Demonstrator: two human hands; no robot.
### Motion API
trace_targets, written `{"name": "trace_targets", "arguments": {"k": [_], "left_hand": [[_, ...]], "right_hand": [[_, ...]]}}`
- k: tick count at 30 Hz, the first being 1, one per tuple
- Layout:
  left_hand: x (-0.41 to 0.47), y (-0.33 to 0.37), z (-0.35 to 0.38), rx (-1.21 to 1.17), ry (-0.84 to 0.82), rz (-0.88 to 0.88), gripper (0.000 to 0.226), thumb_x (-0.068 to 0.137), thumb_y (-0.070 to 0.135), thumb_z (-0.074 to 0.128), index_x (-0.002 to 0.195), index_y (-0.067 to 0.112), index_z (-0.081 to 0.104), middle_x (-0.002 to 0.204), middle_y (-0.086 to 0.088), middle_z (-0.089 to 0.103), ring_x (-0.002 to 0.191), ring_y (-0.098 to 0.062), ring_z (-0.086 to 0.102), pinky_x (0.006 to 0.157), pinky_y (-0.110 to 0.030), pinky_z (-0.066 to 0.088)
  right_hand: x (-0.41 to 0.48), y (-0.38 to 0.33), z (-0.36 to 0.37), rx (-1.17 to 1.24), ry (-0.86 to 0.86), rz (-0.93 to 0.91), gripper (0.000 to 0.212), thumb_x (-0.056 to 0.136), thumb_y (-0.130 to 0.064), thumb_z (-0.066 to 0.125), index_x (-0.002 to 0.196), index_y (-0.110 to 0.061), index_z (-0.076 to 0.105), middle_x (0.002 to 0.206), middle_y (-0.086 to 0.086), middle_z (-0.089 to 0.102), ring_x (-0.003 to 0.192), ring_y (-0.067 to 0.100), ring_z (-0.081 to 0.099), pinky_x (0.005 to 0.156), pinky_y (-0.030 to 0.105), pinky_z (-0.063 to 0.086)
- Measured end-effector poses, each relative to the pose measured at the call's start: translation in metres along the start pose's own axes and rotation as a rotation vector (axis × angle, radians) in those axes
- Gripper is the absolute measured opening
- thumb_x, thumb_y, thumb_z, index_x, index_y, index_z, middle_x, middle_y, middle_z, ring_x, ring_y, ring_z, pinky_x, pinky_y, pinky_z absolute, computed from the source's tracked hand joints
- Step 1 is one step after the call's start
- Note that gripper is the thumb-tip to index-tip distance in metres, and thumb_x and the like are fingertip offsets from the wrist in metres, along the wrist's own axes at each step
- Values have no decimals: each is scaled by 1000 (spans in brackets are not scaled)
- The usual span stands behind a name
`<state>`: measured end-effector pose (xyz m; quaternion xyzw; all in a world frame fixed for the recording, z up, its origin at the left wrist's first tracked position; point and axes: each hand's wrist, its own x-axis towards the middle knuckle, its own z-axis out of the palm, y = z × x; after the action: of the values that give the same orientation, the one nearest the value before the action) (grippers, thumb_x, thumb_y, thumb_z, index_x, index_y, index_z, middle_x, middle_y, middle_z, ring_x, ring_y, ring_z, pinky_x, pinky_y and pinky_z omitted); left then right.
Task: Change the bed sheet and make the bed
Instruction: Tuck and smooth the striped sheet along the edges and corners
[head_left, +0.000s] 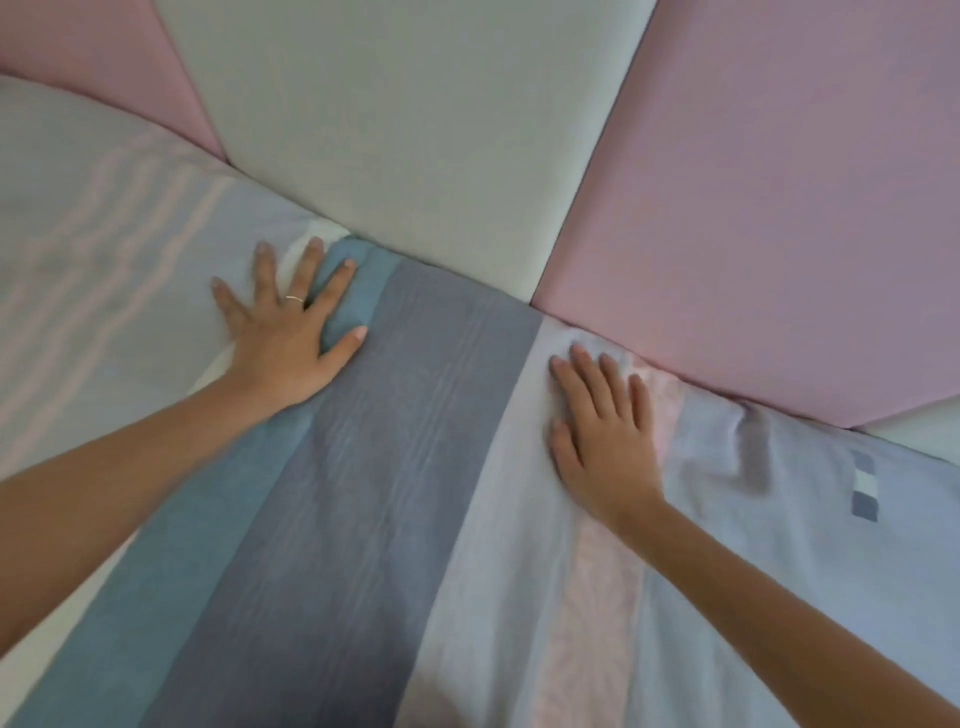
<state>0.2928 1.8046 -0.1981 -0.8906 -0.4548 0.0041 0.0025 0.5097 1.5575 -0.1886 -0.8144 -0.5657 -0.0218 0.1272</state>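
Observation:
A striped bed sheet (395, 467) in teal, grey-blue, white, pale pink and light blue covers the bed up to the headboard. My left hand (285, 332) lies flat on it with fingers spread, pressing where the teal stripe meets a pale striped pillow or cover (104, 249). My right hand (602, 436) presses flat on the white and pink stripes, fingertips near the headboard edge. A few wrinkles sit in the sheet to the right of that hand.
A padded headboard rises behind the bed, with a white panel (405, 130) in the middle and pink panels (779, 208) on both sides. A small grey and white checked patch (865, 486) shows on the light blue part at the right.

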Motion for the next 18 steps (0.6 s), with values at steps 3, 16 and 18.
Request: {"name": "trace_targets", "arguments": {"k": [3, 16, 18], "left_hand": [[19, -9, 3, -96, 97, 124, 71, 86, 62, 12, 151, 34, 12, 160, 2, 0, 144, -42, -8, 101, -76, -2], [-2, -312, 11, -118, 83, -1038, 68, 90, 48, 20, 152, 22, 14, 159, -13, 4, 146, -35, 2, 107, -71, 1], [5, -327, 15, -91, 54, -940, 71, 88, 44, 19, 153, 18, 10, 159, -14, 6, 145, -37, 3, 107, -71, 1]], "right_hand": [[36, -105, 12, 271, 25, -39, 60, 93, -40, 30, 148, -14, 31, 156, 7, 27, 145, 25, 21, 119, 40, 9], [192, -255, 97, 22, -89, -433, 58, 92, -35, 40, 148, -20, 36, 156, 16, 23, 143, 34, 24, 118, 47, 14], [230, -284, 97, 13, -91, -525, 54, 95, -37, 38, 147, -23, 37, 154, 22, 22, 142, 39, 23, 117, 47, 15]]}}
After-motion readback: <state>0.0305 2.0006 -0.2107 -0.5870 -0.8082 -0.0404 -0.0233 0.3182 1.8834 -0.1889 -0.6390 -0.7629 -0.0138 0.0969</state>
